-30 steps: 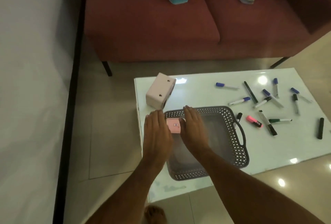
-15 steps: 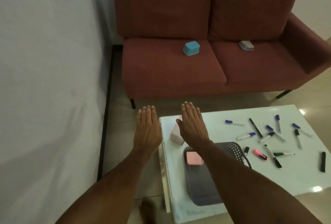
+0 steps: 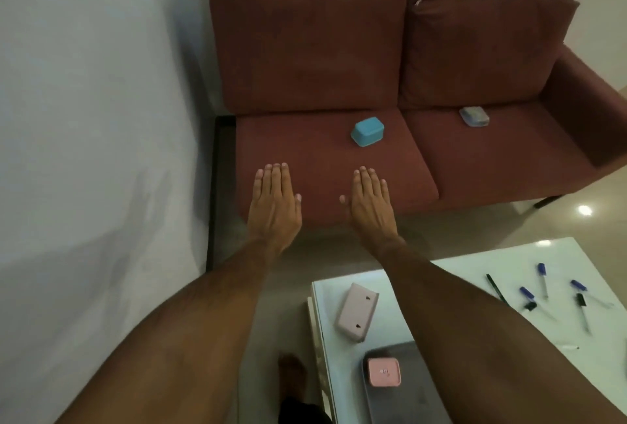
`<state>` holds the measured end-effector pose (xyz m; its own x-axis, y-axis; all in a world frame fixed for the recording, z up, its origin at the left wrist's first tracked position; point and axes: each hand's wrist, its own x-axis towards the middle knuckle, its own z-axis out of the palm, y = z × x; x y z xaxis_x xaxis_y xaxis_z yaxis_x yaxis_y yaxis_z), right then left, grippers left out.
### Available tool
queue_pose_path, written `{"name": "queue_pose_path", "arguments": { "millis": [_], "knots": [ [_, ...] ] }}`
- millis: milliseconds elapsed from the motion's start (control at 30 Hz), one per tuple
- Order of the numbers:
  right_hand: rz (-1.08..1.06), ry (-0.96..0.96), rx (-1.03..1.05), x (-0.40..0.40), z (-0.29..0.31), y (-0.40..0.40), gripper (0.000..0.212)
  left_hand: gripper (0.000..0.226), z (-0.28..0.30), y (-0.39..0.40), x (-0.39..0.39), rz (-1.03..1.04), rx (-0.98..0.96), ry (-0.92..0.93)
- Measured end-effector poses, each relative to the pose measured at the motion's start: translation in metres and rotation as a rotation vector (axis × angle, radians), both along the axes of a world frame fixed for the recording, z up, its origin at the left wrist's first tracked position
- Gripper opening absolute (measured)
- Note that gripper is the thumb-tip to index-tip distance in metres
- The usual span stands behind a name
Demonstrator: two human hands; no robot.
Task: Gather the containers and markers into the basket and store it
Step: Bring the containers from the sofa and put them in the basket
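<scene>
Both hands (image 3: 275, 206) (flat, empty) hover short of blue container (image 3: 367, 131).

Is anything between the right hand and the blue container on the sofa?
No. In the head view only bare sofa cushion separates the right hand from the blue container.

Both forearms were bare, no sleeves, watch or rings showing on the left hand (image 3: 274, 206) or right hand (image 3: 370, 205). At six o'clock, a bare foot (image 3: 292, 372) showed above dark clothing.
</scene>
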<state>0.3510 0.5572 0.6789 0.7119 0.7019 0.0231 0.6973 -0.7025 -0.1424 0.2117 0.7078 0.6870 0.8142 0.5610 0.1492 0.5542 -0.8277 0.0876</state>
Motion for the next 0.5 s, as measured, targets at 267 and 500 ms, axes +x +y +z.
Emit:
{"name": "queue_pose_path", "arguments": {
  "millis": [267, 500],
  "knots": [
    [-0.049, -0.001, 0.009, 0.096, 0.008, 0.080, 0.063, 0.065, 0.010, 0.082, 0.095, -0.019, -0.008, 0.026],
    [-0.140, 0.022, 0.001, 0.181, -0.009, 0.140, 0.064, 0.064, -0.007, 0.152, 0.186, -0.087, -0.036, 0.044]
  ]
}}
